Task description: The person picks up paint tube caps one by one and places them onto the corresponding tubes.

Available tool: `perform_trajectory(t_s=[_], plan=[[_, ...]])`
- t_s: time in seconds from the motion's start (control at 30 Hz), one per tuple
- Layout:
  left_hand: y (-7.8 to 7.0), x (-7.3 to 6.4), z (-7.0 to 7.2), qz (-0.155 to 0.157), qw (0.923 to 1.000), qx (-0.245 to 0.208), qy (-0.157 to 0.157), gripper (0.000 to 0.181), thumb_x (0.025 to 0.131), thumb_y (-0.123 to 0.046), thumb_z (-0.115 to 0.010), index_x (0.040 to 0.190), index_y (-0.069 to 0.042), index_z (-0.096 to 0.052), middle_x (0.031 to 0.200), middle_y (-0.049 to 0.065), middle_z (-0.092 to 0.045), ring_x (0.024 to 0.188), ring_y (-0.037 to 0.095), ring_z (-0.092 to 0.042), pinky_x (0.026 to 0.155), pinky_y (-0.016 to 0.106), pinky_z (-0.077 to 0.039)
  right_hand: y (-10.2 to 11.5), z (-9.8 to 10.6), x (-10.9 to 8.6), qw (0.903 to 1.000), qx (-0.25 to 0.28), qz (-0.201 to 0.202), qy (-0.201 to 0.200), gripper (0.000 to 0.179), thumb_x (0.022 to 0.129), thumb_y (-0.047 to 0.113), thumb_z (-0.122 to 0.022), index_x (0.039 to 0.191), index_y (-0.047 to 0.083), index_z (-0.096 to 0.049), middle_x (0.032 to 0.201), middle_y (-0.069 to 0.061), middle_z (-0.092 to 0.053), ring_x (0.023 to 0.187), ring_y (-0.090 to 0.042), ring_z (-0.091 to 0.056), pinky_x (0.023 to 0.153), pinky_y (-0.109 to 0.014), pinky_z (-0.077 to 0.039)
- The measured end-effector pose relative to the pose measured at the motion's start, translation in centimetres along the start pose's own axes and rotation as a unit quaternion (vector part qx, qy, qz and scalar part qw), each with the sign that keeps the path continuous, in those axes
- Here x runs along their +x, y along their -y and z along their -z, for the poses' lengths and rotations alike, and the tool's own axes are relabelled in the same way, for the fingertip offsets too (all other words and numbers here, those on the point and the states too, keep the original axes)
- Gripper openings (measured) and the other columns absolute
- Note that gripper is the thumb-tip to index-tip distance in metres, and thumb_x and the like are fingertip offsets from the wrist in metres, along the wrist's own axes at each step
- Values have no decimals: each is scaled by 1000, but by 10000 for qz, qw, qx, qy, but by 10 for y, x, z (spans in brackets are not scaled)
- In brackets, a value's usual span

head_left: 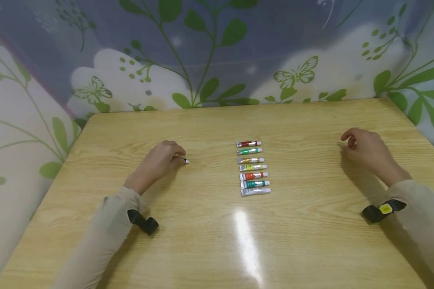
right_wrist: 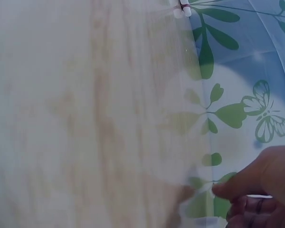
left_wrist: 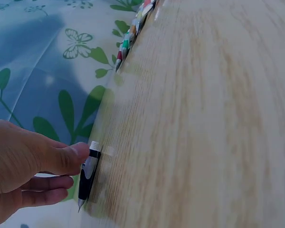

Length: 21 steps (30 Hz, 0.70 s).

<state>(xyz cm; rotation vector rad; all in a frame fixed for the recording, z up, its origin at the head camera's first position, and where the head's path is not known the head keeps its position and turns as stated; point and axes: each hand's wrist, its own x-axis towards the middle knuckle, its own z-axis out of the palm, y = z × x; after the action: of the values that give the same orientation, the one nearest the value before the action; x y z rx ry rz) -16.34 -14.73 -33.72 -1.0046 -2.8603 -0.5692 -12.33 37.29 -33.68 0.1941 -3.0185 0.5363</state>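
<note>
My left hand (head_left: pixel 160 161) is left of the table's middle. In the left wrist view, its thumb and fingers pinch a black paint tube (left_wrist: pixel 89 175) with a white cap, close to the tabletop. Toward the right side, my right hand (head_left: pixel 371 149) hovers over the wood with loosely curled fingers and nothing in them. Between the hands lies a column of paint tubes, caps to the right: dark red (head_left: pixel 248 143) farthest, then light green (head_left: pixel 249 151), ochre (head_left: pixel 250 160), yellow (head_left: pixel 252 167), orange-red (head_left: pixel 253 176), teal (head_left: pixel 254 184) and whitish silver (head_left: pixel 255 192) nearest.
The light wood table (head_left: pixel 202 241) meets a wall covering (head_left: pixel 231 60) printed with leaves and butterflies at its far edge. A black wrist camera (head_left: pixel 144 222) is strapped on the left sleeve, and another black wrist camera (head_left: pixel 374 214) on the right.
</note>
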Motion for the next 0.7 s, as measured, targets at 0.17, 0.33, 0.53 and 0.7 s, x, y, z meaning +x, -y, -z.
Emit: perform_trajectory(t_s=[0.17,0.33,0.53,0.7], plan=[[0,-2,1,119,9997,59,197,17,82,-9,-76,95,0,-71,92,11,-68,92,29,-61,80,42,-51,-5,0,0,9996,-83,-194,161,28,80,-3,-57,106,-12,-57,84,-23,-57,71,-34,-54,55,-39,-41],[1,-3,0,93,9996,171,222,12,83,-7,-75,94,-1,-71,92,11,-67,89,28,-61,77,41,-51,-9,1,0,9987,-80,-413,274,27,82,0,-57,107,-11,-57,89,-26,-58,76,-38,-56,59,-48,-45],[3,-4,-3,86,9996,195,190,8,86,-6,-72,92,-2,-71,90,10,-66,87,28,-61,75,40,-51,-15,1,-2,9980,-72,-548,317,27,82,0,-52,106,-11,-57,96,-32,-60,87,-47,-57,68,-56,-46],[3,-5,-5,152,9995,183,183,12,87,-8,-71,96,-1,-72,92,10,-66,89,28,-62,76,41,-52,-20,1,-3,9977,-88,-598,309,25,83,1,-51,106,-9,-57,99,-33,-60,87,-47,-58,66,-55,-47]])
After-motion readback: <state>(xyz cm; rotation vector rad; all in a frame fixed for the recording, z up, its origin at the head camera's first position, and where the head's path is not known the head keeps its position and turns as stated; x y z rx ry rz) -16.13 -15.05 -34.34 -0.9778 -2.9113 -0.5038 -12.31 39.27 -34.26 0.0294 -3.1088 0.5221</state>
